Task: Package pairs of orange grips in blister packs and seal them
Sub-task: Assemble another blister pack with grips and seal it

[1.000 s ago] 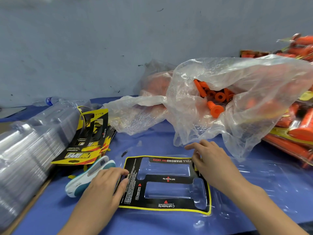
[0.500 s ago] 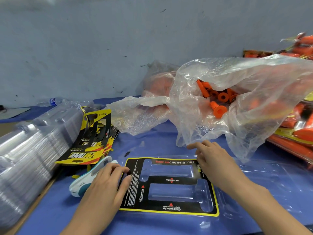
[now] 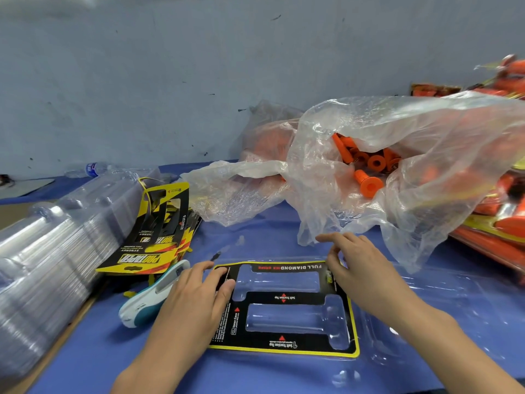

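Both hands have stayed planted on the card since a moment ago, the right one lifting its index finger a touch further off the top edge. And what a card: the black insert card point(image 3: 284, 298) lies flat in the middle of the blue table cover point(image 3: 93, 356), yellow border all round, two long window cut-outs with clear moulded pockets showing through, white lettering printed upside down to the wearer, red arrows between the windows. It sits in an opened clear blister pack point(image 3: 443, 305) whose other half spreads out to the right. Left hand point(image 3: 190, 305) lies flat, fingers spread loosely, fingertips pressing the card's left edge, gripping nothing. Right hand point(image 3: 360, 268) rests on the top right corner, fingers fanned open, index raised, nothing held. Just left of the left hand, touching the wrist side, a white and teal stapler point(image 3: 147, 300). Beyond that, a fanned heap of spare insert cards point(image 3: 153, 237) leans on a big stack of clear blister shells point(image 3: 48, 251). Behind the card, a crumpled clear plastic bag point(image 3: 426, 155) gapes open, loose orange grips point(image 3: 368, 183) visible inside, flanged ends facing out. Far right, finished packs point(image 3: 502, 223) with orange grips piled up. Back left, a water bottle point(image 3: 91, 169) lies by the wall
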The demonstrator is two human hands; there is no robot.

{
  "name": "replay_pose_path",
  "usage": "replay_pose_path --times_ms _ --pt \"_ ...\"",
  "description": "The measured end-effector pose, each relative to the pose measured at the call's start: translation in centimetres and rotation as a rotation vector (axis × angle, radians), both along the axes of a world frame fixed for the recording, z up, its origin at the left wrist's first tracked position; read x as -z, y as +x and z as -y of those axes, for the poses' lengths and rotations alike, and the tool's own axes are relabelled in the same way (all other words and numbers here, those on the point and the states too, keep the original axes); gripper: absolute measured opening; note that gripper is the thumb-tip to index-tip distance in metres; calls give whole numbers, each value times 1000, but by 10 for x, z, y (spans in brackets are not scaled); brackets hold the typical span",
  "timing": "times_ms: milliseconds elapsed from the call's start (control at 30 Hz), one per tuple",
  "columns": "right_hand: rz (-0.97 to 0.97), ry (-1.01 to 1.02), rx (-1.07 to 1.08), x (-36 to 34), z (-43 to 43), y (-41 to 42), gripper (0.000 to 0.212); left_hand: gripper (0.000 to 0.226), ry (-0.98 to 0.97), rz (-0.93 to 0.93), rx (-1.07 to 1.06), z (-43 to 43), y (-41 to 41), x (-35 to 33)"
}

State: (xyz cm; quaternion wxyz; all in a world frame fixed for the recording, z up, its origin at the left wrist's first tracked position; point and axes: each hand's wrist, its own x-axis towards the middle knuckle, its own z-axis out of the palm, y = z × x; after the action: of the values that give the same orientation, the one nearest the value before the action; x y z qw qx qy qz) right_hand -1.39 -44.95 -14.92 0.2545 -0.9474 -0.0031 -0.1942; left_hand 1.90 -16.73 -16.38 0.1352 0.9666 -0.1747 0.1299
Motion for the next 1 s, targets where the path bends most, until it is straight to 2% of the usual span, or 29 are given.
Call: replay_pose_path --times_ms 200,333,433,500,567,700,1000 --pt "2 -76 -41 2 5 0 42 42 -17 24 24 -1 0 1" --pt "-2 -80 -44 1 6 0 44 28 -207 23 81 -13 -4 -6" --pt "-5 -69 -41 -1 5 0 45 14 -371 -73 25 -35 -12 -10" --pt "-11 -62 -39 -2 5 0 46 10 -361 -216 2 -50 -16 -9" --pt "-20 -57 -38 -2 5 0 47 12 -327 -325 -2 -59 -18 -6" --pt "-41 -47 -25 0 6 -1 48 23 -352 -394 17 -59 -21 -5" --pt "-74 -2 -32 -7 3 -4 50 34 -282 -377 -25 -52 -19 -4"
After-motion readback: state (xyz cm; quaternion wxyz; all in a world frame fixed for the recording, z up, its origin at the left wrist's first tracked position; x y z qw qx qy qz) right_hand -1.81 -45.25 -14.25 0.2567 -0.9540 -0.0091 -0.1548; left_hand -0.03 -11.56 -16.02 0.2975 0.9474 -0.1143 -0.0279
